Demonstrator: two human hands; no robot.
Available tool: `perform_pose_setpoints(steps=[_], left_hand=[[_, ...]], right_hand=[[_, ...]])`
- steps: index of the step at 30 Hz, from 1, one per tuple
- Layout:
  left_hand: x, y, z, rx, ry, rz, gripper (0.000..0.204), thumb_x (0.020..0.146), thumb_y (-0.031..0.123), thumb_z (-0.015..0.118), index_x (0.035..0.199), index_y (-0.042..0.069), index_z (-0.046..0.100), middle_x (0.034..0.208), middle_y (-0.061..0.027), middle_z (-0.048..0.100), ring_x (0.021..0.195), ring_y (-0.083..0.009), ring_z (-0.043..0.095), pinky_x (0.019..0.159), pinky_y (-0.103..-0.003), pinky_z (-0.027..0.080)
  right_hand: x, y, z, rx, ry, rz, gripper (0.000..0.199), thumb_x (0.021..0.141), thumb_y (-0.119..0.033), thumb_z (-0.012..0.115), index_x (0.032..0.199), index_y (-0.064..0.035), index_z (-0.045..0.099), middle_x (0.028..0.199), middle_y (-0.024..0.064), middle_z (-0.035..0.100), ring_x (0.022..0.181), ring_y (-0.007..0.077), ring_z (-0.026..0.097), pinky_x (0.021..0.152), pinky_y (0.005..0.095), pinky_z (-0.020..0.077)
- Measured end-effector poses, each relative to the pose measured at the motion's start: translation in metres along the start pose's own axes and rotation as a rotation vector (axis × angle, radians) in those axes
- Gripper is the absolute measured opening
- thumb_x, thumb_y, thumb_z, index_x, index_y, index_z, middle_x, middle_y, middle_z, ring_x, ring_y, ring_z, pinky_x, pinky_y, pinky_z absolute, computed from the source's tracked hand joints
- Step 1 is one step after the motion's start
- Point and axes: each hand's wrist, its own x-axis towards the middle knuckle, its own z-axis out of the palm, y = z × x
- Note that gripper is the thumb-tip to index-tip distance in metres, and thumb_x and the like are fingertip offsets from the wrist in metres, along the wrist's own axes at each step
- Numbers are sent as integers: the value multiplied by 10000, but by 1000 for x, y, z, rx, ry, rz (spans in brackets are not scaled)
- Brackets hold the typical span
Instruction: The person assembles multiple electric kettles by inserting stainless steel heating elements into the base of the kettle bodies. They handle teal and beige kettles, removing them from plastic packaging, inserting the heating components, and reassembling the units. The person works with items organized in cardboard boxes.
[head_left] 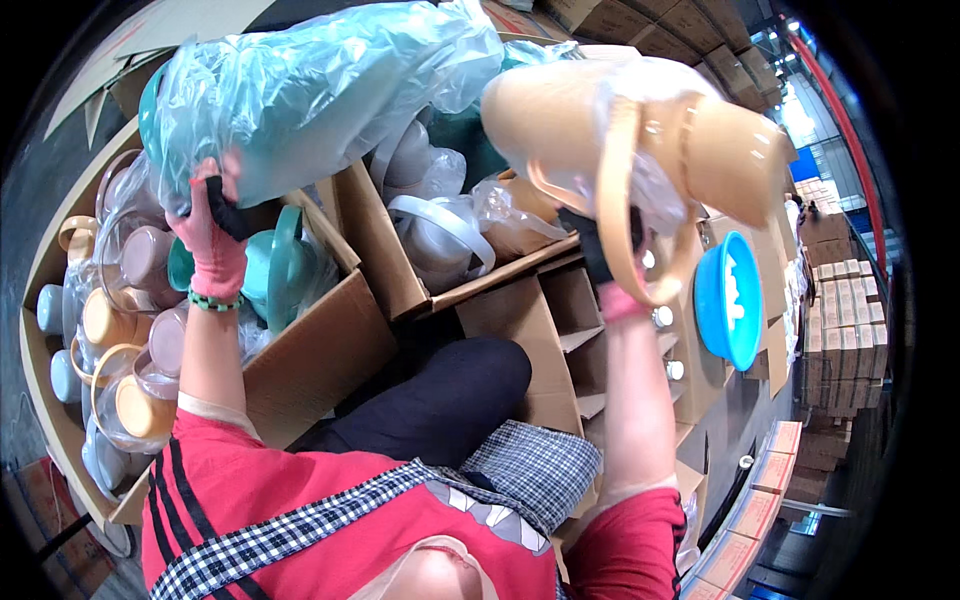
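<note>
Beige plastic jug with a looped handle, wrapped in clear film [640,130]: raised in the air, tilted with its body lying nearly sideways, directly above the right hand [612,270]. Right hand, in a pink and black glove: fingers closed round the lower part of the looped handle, clamped on the jug.

Teal plastic jug inside a crumpled clear plastic bag [310,90]: lifted above the left hand [215,235], lying across the upper left of the view. Left hand, in a pink glove with black fingertips: closed on the lower corner of the bag, gripping the film. Green bead bracelet [213,300] just below the glove, on the wrist.

Beside the left hand, toward the body: open brown cardboard box [320,350] holding another teal jug with an upright handle [275,270]. Farther out on the left-hand side: shallow cardboard tray [40,260] packed with bagged beige, mauve and grey-blue cups and jugs [120,330].

Between the two hands: second open cardboard box [385,250] with white bagged jugs [440,235].

Below the right hand: cardboard divider cells [560,330]. To the outer side of the right hand: round blue plastic basin [730,300] holding small white pieces, resting on cartons. Beyond it: stacks of closed cartons [845,320].

Near the body: red sleeves with black stripes and a checked apron [520,470].
</note>
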Motion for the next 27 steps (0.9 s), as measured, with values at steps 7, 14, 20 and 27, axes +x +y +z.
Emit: perform_pose_setpoints(steps=[7,14,20,27], left_hand=[[-25,-16,-20,-62,-37,12,460,826,170,568,1184,-40,371,1058,-156,509,961,-304,534,842,-396,442],[-44,-11,-21,159,127,-258,532,835,291,539,1211,-42,364,1252,-239,357,1187,-352,334,990,-432,285],[-57,-17,13,-60,24,-176,343,798,152,527,1089,-18,465,978,-139,496,830,-249,461,688,-333,365],[-50,-20,-22,492,-474,-4,269,760,51,551,1008,-47,511,865,-123,607,751,-214,602,626,-316,484]], right_hand=[[150,154,-79,139,-125,113,331,878,-265,406,1132,-64,478,1126,109,507,1029,248,478,868,388,406],[175,192,-66,22,-82,395,329,881,-257,395,1126,-62,497,1148,134,511,1054,253,477,854,405,410],[160,219,-91,-10,-85,643,344,866,-353,415,1008,-70,548,871,113,595,738,258,538,701,339,440],[63,131,9,-1005,-220,38,573,765,-363,615,1168,6,444,1089,135,513,1007,222,476,871,316,369]])
